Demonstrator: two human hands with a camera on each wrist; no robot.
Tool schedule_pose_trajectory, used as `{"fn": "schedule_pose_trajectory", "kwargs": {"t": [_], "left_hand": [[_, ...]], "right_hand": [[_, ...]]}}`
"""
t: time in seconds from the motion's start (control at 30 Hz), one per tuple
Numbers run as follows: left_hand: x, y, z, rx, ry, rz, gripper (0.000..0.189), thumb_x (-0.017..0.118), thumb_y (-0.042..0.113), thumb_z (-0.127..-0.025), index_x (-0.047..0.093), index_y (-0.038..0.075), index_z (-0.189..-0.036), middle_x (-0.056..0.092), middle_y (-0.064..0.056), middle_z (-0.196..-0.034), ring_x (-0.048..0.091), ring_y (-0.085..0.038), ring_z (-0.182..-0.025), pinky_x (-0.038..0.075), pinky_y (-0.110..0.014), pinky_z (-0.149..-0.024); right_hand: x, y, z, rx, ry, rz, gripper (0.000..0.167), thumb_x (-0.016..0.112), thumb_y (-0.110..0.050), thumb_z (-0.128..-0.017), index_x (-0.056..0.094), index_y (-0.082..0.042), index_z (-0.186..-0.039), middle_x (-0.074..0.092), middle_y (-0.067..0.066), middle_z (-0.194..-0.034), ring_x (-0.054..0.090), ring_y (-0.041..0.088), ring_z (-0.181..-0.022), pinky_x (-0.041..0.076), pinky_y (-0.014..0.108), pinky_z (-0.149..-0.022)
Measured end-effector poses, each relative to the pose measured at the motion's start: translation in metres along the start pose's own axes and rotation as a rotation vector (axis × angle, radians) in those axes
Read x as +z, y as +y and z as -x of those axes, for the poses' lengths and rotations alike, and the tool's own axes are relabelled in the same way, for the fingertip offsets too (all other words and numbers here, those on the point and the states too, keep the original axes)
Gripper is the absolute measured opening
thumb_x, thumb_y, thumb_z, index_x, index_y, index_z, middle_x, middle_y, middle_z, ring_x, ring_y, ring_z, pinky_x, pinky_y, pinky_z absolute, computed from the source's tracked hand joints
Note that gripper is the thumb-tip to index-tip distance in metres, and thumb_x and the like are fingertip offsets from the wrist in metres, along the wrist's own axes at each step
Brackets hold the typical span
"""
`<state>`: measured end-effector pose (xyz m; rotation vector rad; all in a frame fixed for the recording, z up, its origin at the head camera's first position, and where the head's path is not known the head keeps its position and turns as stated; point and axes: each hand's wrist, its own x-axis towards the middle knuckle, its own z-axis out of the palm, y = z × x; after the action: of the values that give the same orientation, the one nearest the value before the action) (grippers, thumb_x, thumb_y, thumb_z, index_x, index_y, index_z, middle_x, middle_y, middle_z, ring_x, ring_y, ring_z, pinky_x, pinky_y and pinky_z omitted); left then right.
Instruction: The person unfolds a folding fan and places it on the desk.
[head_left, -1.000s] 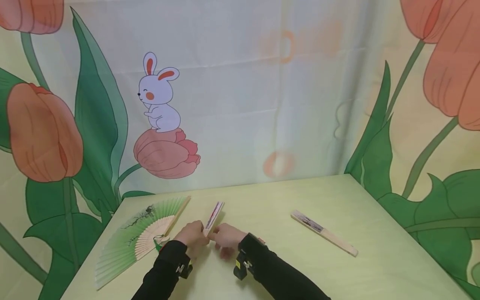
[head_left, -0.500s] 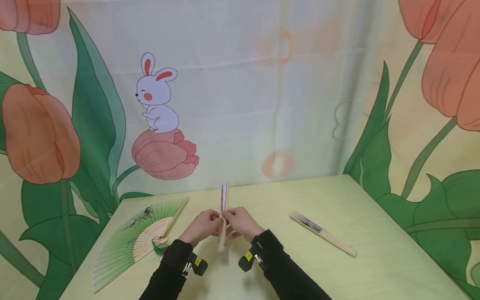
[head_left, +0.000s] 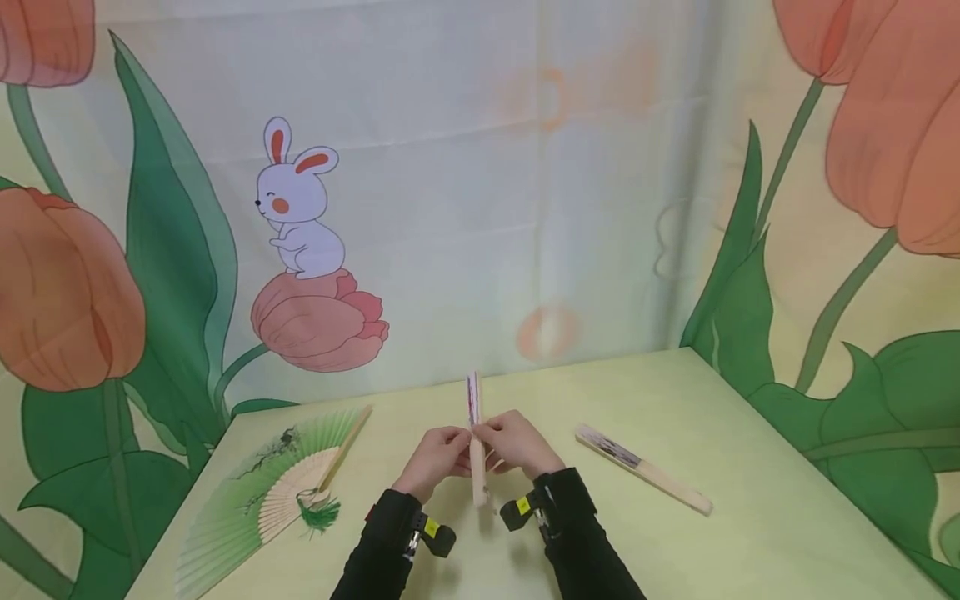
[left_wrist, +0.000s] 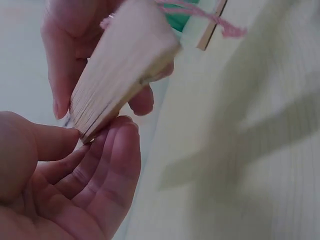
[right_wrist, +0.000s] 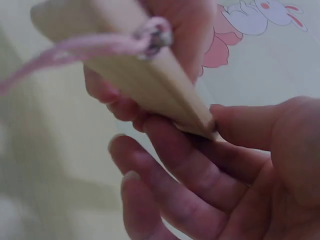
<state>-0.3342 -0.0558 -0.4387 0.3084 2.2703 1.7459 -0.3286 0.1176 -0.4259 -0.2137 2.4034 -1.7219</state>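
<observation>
A folded hand fan [head_left: 478,471] is held upright over the middle of the table, its ribs stacked together. My left hand [head_left: 436,458] pinches it from the left between thumb and fingers. From the other side my right hand [head_left: 521,443] pinches it at about the same height. In the left wrist view the fan's wooden ribs [left_wrist: 120,65] lie closed against each other, the left thumb on their edge. A pink cord [right_wrist: 85,47] hangs from the rivet end in the right wrist view.
An unfolded green fan [head_left: 255,492] with a green tassel [head_left: 320,514] lies at the table's left. Another folded fan [head_left: 648,471] lies to the right. Behind the table [head_left: 750,533] hangs a printed cloth [head_left: 450,208] with tulips and a rabbit.
Both hands have raised the folded fan off the table and turned it upright, shifting it to the right. The other two fans have stayed in place while the head view shifted slightly.
</observation>
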Motion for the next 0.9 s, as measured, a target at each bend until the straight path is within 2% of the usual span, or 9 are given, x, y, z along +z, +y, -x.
{"fn": "schedule_pose_trajectory", "kwargs": {"t": [0.13, 0.27, 0.57, 0.9], "left_hand": [[0.006, -0.002, -0.005, 0.005, 0.009, 0.022, 0.033, 0.051, 0.016, -0.111, 0.065, -0.010, -0.124, 0.069, -0.011, -0.089, 0.067, -0.015, -0.073, 0.064, -0.033, -0.073], [0.010, -0.006, -0.006, 0.009, 0.049, 0.031, 0.032, 0.054, 0.017, -0.110, 0.067, -0.009, -0.123, 0.071, -0.011, -0.093, 0.070, -0.017, -0.075, 0.064, -0.035, -0.073], [0.007, -0.016, -0.003, -0.003, 0.154, 0.001, 0.031, 0.059, 0.019, -0.108, 0.069, -0.007, -0.120, 0.074, -0.013, -0.100, 0.072, -0.020, -0.083, 0.064, -0.036, -0.075], [0.006, -0.019, -0.002, 0.004, 0.158, 0.013, 0.028, 0.061, 0.014, -0.105, 0.069, -0.010, -0.116, 0.075, -0.015, -0.095, 0.072, -0.018, -0.078, 0.063, -0.034, -0.072]], "right_hand": [[-0.005, 0.002, 0.000, 0.011, 0.022, 0.023, 0.028, 0.060, -0.022, -0.107, 0.078, 0.000, -0.106, 0.073, 0.008, -0.077, 0.072, 0.026, -0.069, 0.061, 0.037, -0.062], [-0.004, 0.006, 0.000, 0.031, 0.033, 0.038, 0.028, 0.061, -0.023, -0.106, 0.079, -0.003, -0.103, 0.073, 0.006, -0.077, 0.072, 0.024, -0.069, 0.058, 0.033, -0.059], [0.006, 0.014, -0.004, 0.042, 0.021, 0.053, 0.024, 0.063, -0.021, -0.105, 0.081, -0.004, -0.102, 0.075, 0.006, -0.081, 0.074, 0.025, -0.070, 0.059, 0.035, -0.061], [0.003, 0.016, -0.002, 0.050, 0.017, 0.067, 0.024, 0.065, -0.022, -0.104, 0.081, -0.004, -0.100, 0.075, 0.005, -0.084, 0.073, 0.024, -0.069, 0.057, 0.033, -0.060]]}}
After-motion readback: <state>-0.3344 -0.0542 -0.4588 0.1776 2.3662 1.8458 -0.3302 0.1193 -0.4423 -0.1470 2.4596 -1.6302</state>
